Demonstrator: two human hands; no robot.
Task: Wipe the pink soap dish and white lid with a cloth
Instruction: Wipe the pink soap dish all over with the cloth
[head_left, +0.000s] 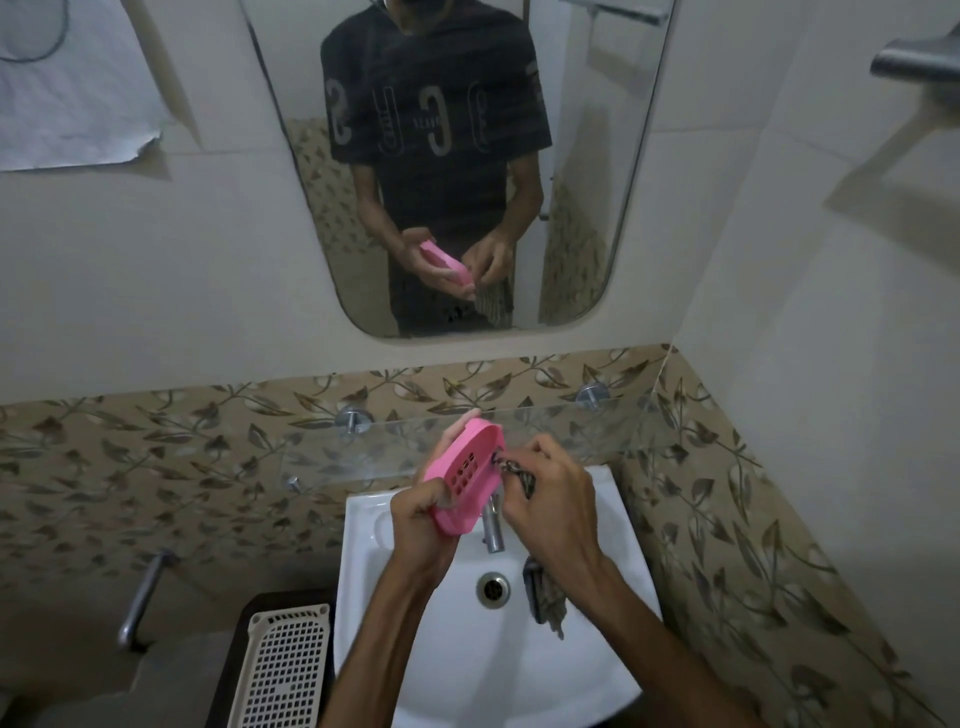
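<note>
My left hand (422, 519) grips the pink soap dish (467, 475) above the white sink, tilted so its perforated inside faces right. My right hand (550, 491) pinches a dark striped cloth (543, 597) and presses a bunched part of it against the dish's right rim. The rest of the cloth hangs down under my right wrist over the basin. No white lid is in view.
A white sink (426, 623) with a chrome tap (492, 530) and drain (492, 588) lies below my hands. A glass shelf (597, 426) runs along the wall behind them. A cream slotted basket (283, 670) stands at the left of the sink. A mirror (457, 156) hangs above.
</note>
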